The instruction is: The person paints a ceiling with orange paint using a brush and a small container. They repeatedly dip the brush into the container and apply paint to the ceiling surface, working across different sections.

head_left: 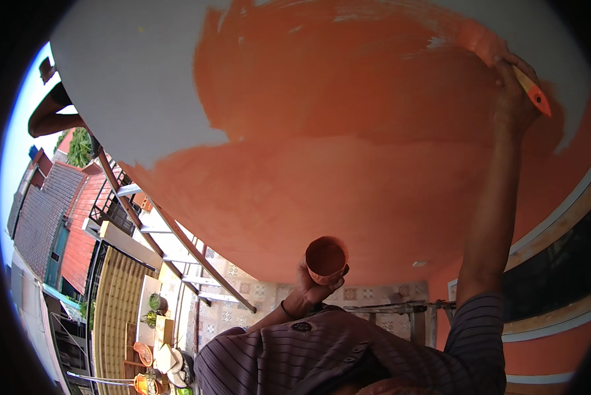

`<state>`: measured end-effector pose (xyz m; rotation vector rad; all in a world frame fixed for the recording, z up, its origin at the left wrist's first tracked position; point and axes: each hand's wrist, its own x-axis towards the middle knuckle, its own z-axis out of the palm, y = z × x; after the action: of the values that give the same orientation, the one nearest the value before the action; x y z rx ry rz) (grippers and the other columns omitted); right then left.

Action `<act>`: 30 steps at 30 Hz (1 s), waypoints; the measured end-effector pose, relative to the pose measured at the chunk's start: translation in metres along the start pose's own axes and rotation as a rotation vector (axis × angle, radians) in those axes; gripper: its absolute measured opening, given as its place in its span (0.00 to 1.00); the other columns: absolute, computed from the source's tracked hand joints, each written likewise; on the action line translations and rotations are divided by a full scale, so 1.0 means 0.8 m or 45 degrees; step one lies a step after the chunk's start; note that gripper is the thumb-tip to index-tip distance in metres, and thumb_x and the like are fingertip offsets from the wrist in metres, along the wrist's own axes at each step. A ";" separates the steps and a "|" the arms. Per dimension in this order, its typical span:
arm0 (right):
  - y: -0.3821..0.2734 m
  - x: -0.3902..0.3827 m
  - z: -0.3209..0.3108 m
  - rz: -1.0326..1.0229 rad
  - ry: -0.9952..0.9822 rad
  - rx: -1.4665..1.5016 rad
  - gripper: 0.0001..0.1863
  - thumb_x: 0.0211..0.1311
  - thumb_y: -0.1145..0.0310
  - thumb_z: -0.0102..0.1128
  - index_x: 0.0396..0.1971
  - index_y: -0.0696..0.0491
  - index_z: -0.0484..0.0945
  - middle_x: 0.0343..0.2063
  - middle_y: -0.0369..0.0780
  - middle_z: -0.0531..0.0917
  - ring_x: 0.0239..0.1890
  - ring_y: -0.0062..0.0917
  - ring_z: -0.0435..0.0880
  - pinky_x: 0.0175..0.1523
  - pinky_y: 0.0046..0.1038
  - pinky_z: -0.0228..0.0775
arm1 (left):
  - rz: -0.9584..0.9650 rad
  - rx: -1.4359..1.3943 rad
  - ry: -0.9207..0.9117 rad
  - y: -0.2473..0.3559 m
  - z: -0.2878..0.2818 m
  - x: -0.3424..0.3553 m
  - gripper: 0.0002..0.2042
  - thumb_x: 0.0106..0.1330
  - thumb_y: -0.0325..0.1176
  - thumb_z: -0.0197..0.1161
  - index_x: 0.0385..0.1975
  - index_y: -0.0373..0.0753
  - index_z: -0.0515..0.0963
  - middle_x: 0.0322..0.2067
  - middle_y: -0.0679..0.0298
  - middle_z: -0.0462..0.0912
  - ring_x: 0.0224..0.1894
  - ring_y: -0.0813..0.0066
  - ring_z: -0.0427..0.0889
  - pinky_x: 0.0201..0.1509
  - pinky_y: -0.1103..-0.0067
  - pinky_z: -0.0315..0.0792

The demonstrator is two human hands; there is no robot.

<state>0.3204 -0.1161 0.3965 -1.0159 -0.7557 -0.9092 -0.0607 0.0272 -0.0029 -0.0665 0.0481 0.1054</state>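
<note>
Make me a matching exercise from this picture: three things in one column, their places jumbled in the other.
Things:
1. paintbrush with a yellow-and-orange handle
2. round orange-brown cup
3. brown-railed ladder with pale rungs

Places:
A. standing on patterned square floor tiles
B. in the bare right hand
C. in the bare left hand

Pairs: 1-B; 2-C; 3-A

One head-worn fisheye view, from close up toward the part-orange wall [335,99]
</note>
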 end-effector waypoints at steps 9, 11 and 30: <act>-0.043 -0.089 0.138 -0.964 -0.015 -0.496 0.12 0.50 0.76 0.75 0.33 0.40 0.88 0.27 0.29 0.79 0.29 0.25 0.83 0.32 0.28 0.76 | -0.029 0.013 0.060 -0.005 0.008 0.000 0.28 0.65 0.49 0.62 0.65 0.46 0.75 0.60 0.54 0.81 0.59 0.45 0.82 0.51 0.52 0.84; -0.067 -0.131 0.195 -0.963 -0.138 -0.361 0.09 0.44 0.69 0.75 0.26 0.42 0.83 0.29 0.31 0.78 0.30 0.27 0.82 0.27 0.29 0.76 | -0.030 0.022 0.051 -0.007 0.006 0.002 0.28 0.66 0.50 0.62 0.65 0.46 0.75 0.60 0.53 0.81 0.59 0.45 0.81 0.51 0.52 0.84; 0.002 -0.035 0.023 -0.334 0.042 0.042 0.04 0.62 0.78 0.72 0.34 0.52 0.88 0.31 0.33 0.88 0.33 0.19 0.88 0.37 0.23 0.80 | -0.072 -0.041 -0.151 0.001 -0.009 -0.007 0.31 0.67 0.55 0.68 0.65 0.44 0.74 0.64 0.47 0.73 0.64 0.47 0.76 0.63 0.50 0.81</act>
<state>0.3078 -0.0910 0.3777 -0.8830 -0.8866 -1.1320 -0.0663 0.0266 -0.0099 -0.0937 -0.0740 0.0535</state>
